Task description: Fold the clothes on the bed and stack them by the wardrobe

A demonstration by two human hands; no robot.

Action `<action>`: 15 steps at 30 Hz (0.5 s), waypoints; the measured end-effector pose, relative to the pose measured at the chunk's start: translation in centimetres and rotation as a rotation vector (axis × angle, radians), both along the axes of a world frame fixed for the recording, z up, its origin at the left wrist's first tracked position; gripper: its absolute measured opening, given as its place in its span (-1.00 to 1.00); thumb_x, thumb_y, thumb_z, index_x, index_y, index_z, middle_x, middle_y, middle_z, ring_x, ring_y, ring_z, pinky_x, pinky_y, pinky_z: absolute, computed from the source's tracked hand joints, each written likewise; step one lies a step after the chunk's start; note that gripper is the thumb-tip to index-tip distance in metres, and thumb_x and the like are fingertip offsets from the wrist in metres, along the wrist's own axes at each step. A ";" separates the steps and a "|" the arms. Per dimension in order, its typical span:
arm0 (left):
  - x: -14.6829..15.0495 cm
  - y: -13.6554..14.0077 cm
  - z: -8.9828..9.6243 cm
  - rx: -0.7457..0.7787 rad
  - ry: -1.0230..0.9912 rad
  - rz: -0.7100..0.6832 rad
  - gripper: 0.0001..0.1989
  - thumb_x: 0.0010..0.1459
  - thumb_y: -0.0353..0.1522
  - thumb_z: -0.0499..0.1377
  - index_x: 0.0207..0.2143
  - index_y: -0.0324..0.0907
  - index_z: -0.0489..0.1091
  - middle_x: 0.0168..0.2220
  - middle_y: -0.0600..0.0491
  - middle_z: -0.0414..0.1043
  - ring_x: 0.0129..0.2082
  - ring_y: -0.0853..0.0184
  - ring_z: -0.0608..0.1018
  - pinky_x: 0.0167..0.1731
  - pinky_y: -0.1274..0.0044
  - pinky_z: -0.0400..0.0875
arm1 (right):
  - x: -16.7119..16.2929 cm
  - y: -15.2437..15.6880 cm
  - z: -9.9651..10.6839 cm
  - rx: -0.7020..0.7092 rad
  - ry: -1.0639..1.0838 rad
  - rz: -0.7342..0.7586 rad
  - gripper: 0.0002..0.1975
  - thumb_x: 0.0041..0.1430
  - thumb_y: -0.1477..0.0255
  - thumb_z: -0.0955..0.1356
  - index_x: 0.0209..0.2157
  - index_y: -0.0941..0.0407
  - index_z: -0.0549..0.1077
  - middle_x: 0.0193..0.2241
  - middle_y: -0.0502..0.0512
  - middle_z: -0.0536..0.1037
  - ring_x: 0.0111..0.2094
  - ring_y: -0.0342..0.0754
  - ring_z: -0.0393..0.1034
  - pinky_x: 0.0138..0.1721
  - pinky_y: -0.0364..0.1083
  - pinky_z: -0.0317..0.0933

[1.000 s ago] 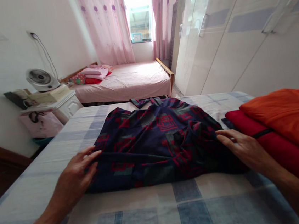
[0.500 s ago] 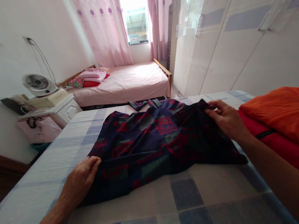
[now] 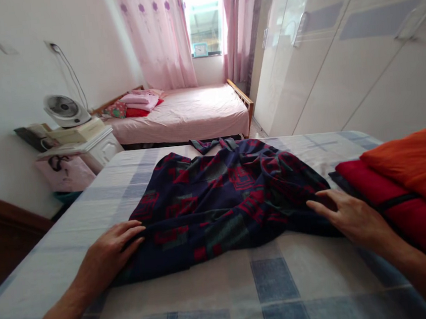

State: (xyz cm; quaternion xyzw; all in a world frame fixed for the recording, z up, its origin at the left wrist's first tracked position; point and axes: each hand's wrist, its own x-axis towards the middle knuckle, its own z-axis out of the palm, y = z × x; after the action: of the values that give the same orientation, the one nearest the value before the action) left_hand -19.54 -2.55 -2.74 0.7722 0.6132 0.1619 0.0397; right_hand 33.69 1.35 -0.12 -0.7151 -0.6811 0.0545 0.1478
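A dark navy shirt (image 3: 209, 195) with red square patterns and grey-green patches lies spread and wrinkled on the bed, its collar at the far side. My left hand (image 3: 110, 251) rests on the shirt's near left edge, thumb and fingers slightly apart. At the right edge is my right hand (image 3: 350, 213), open, with a gap between thumb and forefinger; the fingertips are beside or lightly touching the dark cloth. One sleeve is bunched over the right part of the shirt.
Folded red clothing (image 3: 387, 187) and orange clothing (image 3: 418, 158) are stacked at the right. Beneath everything is a blue-and-white checked bedsheet (image 3: 226, 285). Beyond stand a pink bed (image 3: 200, 112), a fan (image 3: 66, 110) on a white cabinet (image 3: 107, 145), and white wardrobes (image 3: 325, 66).
My right hand has let go of the shirt's right part and moved down and right; that cloth has dropped flat. My left hand has loosened its fingers, staying at the left edge.
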 end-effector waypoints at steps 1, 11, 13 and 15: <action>0.2 0.0 0.1 0.006 0.010 -0.001 -0.62 0.13 -0.06 0.02 -0.23 -0.05 0.49 -0.10 0.00 0.49 -0.09 0.18 0.49 -0.01 0.40 0.30 | 0.2 -0.4 -0.2 -0.001 -0.018 0.005 -0.50 0.08 0.02 0.23 -0.15 0.12 0.43 -0.20 0.19 0.52 -0.24 0.15 0.45 -0.25 0.07 0.29; 0.3 -0.5 5.0 -0.262 -0.305 0.249 -0.54 0.10 0.03 -0.07 -0.49 -0.09 0.39 -0.53 0.12 0.43 -0.45 0.28 0.49 -0.43 0.56 0.40 | 2.9 -1.3 2.2 -0.123 0.730 0.006 -0.65 0.08 0.11 0.27 -0.17 0.00 0.39 -0.34 0.02 0.55 -0.38 0.01 0.44 -0.41 -0.09 0.35; -0.1 -0.2 4.6 -0.358 -0.306 0.209 -0.59 0.05 0.01 0.02 -0.42 -0.09 0.46 -0.48 0.12 0.48 -0.40 0.27 0.52 -0.37 0.58 0.41 | 3.4 -1.5 1.3 -0.130 0.606 0.049 -0.65 0.06 0.10 0.28 -0.23 0.03 0.43 -0.29 0.07 0.56 -0.30 0.07 0.45 -0.32 -0.06 0.36; -0.4 -0.2 4.0 -0.468 -0.330 0.168 -0.64 -0.04 -0.03 0.14 -0.33 -0.06 0.51 -0.36 0.10 0.54 -0.31 0.23 0.55 -0.30 0.58 0.42 | 3.8 -1.6 0.0 -0.135 0.482 0.088 -0.66 0.06 0.12 0.27 -0.26 0.06 0.46 -0.28 0.10 0.56 -0.24 0.12 0.45 -0.25 -0.02 0.36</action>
State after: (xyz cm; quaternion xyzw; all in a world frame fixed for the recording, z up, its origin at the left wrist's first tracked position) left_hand -19.95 -2.78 1.29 0.6520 0.6809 0.1422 0.3019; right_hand 37.52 -0.22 -0.12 -0.6594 -0.6514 0.2751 0.2551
